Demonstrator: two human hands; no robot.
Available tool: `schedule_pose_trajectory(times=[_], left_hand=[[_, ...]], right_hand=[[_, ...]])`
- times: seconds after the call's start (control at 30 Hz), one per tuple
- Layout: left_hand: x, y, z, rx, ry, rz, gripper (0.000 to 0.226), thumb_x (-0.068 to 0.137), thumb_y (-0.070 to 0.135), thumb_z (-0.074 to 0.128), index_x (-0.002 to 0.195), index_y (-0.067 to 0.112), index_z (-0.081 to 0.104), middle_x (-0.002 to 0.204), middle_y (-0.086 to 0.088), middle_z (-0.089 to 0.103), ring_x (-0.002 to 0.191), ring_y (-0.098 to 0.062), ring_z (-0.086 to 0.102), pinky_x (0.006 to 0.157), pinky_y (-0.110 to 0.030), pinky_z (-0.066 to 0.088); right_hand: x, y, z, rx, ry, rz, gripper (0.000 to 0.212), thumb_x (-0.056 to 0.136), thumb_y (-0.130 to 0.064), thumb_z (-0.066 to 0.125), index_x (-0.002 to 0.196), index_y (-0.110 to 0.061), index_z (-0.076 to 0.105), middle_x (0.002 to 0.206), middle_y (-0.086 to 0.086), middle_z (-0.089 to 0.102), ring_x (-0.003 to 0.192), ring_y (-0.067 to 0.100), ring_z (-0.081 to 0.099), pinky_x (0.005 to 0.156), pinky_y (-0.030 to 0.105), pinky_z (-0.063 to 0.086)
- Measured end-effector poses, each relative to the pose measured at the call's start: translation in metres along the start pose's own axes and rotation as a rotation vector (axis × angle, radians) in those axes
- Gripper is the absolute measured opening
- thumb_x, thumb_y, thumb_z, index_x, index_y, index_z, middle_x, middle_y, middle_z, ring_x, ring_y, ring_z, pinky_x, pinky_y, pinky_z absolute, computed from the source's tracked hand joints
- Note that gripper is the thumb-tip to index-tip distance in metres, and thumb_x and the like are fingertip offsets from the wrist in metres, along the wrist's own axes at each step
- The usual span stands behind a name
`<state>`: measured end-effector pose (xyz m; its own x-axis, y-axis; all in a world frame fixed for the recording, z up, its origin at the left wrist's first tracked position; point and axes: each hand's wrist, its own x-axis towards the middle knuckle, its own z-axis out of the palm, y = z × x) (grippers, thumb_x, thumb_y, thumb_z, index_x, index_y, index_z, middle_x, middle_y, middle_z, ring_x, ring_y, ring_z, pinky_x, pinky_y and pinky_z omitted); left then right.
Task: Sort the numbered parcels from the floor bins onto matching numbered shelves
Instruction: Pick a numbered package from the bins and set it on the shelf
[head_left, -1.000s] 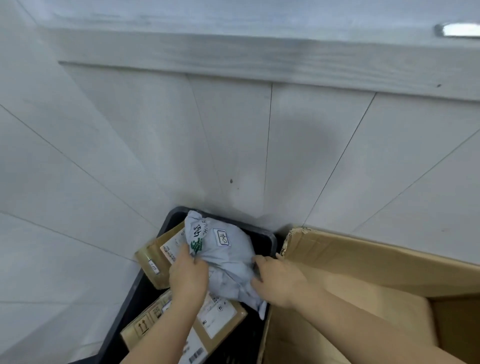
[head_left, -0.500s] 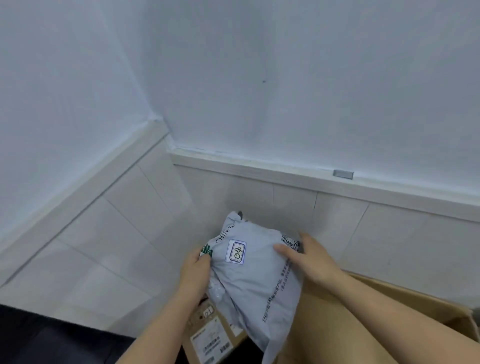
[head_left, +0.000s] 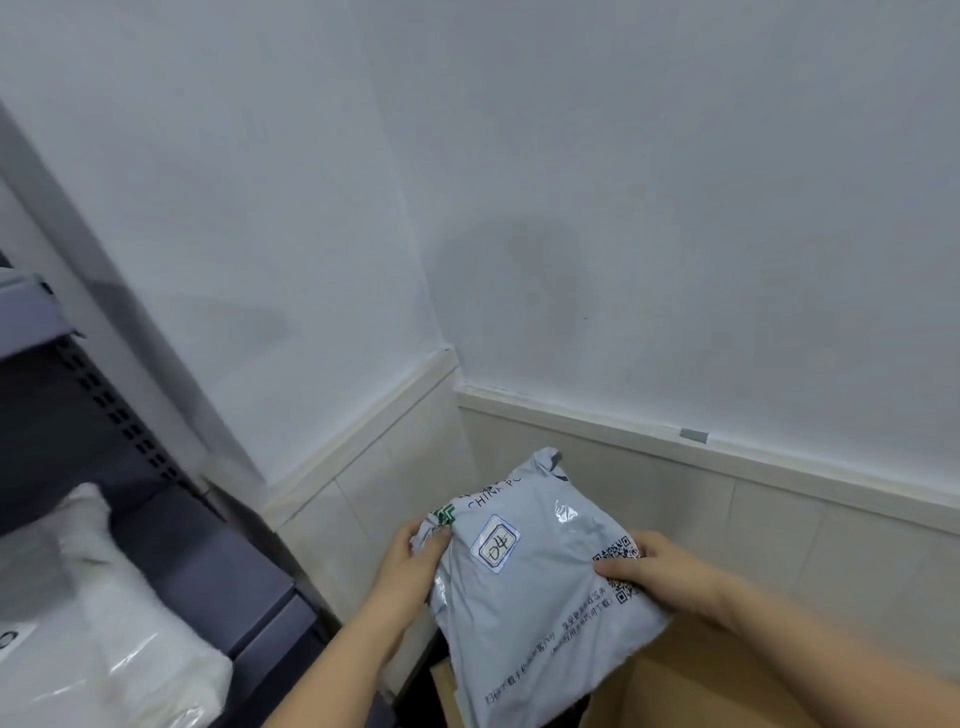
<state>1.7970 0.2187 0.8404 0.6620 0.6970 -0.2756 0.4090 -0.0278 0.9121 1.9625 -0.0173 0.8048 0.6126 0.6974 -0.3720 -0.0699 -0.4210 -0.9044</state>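
Note:
I hold a grey plastic mailer parcel (head_left: 524, 613) up in front of me, low in the middle of the view. A small white label (head_left: 496, 544) on it reads "D4" by hand. My left hand (head_left: 413, 558) grips the parcel's left upper corner, thumb on top. At the right edge, by a printed QR code, my right hand (head_left: 660, 571) grips the parcel. A dark grey metal shelf unit (head_left: 171, 540) stands at the left.
A white padded parcel (head_left: 119, 639) lies on the shelf board at lower left. An open cardboard box (head_left: 691, 680) sits below the parcel at lower right. White walls meet in a corner (head_left: 447, 358) ahead, above beige tiles.
I lifted the grey parcel out of the black floor bin with both hands. My view rose and swung left, so the bin dropped out of sight and the shelf unit came in.

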Motion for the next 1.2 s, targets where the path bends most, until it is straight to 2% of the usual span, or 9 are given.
schedule_pose_trajectory(times=[0.13, 0.2, 0.27, 0.43, 0.7, 0.83, 0.9, 0.97, 1.2], left_hand=[[-0.045, -0.014, -0.008, -0.154, -0.043, -0.097, 0.068, 0.076, 0.053, 0.074, 0.126, 0.013, 0.052, 0.123, -0.012, 0.062, 0.098, -0.021, 0.066, 0.078, -0.035, 0.056], [-0.070, -0.024, -0.010, -0.143, -0.106, -0.074, 0.100, 0.050, 0.071, 0.077, 0.131, 0.019, 0.049, 0.125, -0.004, 0.063, 0.105, -0.020, 0.066, 0.090, -0.039, 0.054], [-0.104, -0.032, -0.013, -0.128, -0.121, -0.010, 0.111, 0.041, 0.076, 0.078, 0.133, 0.024, 0.047, 0.126, 0.004, 0.063, 0.111, -0.016, 0.063, 0.101, -0.040, 0.048], [-0.184, -0.038, -0.034, -0.120, -0.055, 0.137, 0.116, 0.039, 0.065, 0.083, 0.139, 0.023, 0.044, 0.126, 0.006, 0.061, 0.114, -0.013, 0.059, 0.106, -0.038, 0.044], [-0.265, -0.043, -0.078, -0.163, 0.050, 0.234, 0.098, 0.045, 0.053, 0.080, 0.133, 0.021, 0.049, 0.125, 0.002, 0.063, 0.113, -0.014, 0.060, 0.103, -0.040, 0.046], [-0.301, -0.042, -0.092, -0.140, 0.112, 0.255, 0.091, 0.044, 0.053, 0.075, 0.125, 0.025, 0.049, 0.118, 0.007, 0.062, 0.108, -0.010, 0.060, 0.091, -0.025, 0.047], [-0.316, -0.041, -0.098, -0.105, 0.154, 0.253, 0.074, 0.057, 0.043, 0.080, 0.122, 0.027, 0.048, 0.117, 0.008, 0.062, 0.108, -0.010, 0.060, 0.087, -0.022, 0.046], [-0.332, -0.037, -0.107, -0.070, 0.214, 0.238, 0.055, 0.072, 0.033, 0.078, 0.117, 0.032, 0.047, 0.117, 0.008, 0.061, 0.109, -0.011, 0.060, 0.088, -0.023, 0.046], [-0.388, -0.018, -0.147, -0.008, 0.428, 0.238, 0.065, 0.071, 0.039, 0.076, 0.128, 0.025, 0.047, 0.123, 0.006, 0.060, 0.115, -0.016, 0.057, 0.102, -0.038, 0.046]], right_hand=[[-0.036, -0.012, 0.011, 0.109, 0.057, -0.036, 0.019, 0.088, -0.013, 0.068, 0.107, -0.013, 0.069, 0.100, 0.004, 0.075, 0.096, 0.022, 0.071, 0.093, 0.036, 0.053], [-0.053, -0.018, 0.016, 0.131, 0.084, -0.065, 0.023, 0.084, -0.019, 0.074, 0.106, -0.015, 0.070, 0.100, 0.003, 0.076, 0.097, 0.023, 0.071, 0.098, 0.042, 0.051], [-0.078, -0.023, 0.028, 0.132, 0.107, -0.096, 0.032, 0.076, -0.028, 0.080, 0.105, -0.016, 0.071, 0.098, 0.001, 0.076, 0.095, 0.021, 0.071, 0.095, 0.040, 0.052], [-0.143, -0.034, 0.061, 0.153, 0.098, -0.162, 0.015, 0.088, -0.009, 0.067, 0.102, -0.009, 0.069, 0.090, 0.004, 0.076, 0.078, 0.016, 0.073, 0.068, 0.023, 0.056], [-0.208, -0.048, 0.106, 0.104, 0.080, -0.241, 0.023, 0.088, -0.009, 0.068, 0.110, -0.007, 0.067, 0.100, 0.007, 0.075, 0.092, 0.024, 0.071, 0.080, 0.029, 0.056], [-0.224, -0.056, 0.118, 0.019, 0.042, -0.287, 0.019, 0.088, -0.012, 0.068, 0.107, -0.007, 0.069, 0.097, 0.006, 0.076, 0.092, 0.025, 0.072, 0.089, 0.039, 0.055], [-0.226, -0.061, 0.123, -0.041, 0.020, -0.333, 0.017, 0.088, -0.020, 0.070, 0.104, -0.014, 0.071, 0.097, 0.001, 0.076, 0.093, 0.023, 0.072, 0.094, 0.046, 0.052], [-0.229, -0.069, 0.130, -0.113, -0.018, -0.375, 0.017, 0.087, -0.029, 0.071, 0.101, -0.020, 0.073, 0.095, -0.005, 0.076, 0.091, 0.018, 0.072, 0.093, 0.044, 0.053], [-0.254, -0.112, 0.164, -0.218, -0.168, -0.505, 0.022, 0.088, -0.036, 0.068, 0.101, -0.019, 0.072, 0.092, -0.002, 0.076, 0.088, 0.020, 0.072, 0.088, 0.043, 0.055]])
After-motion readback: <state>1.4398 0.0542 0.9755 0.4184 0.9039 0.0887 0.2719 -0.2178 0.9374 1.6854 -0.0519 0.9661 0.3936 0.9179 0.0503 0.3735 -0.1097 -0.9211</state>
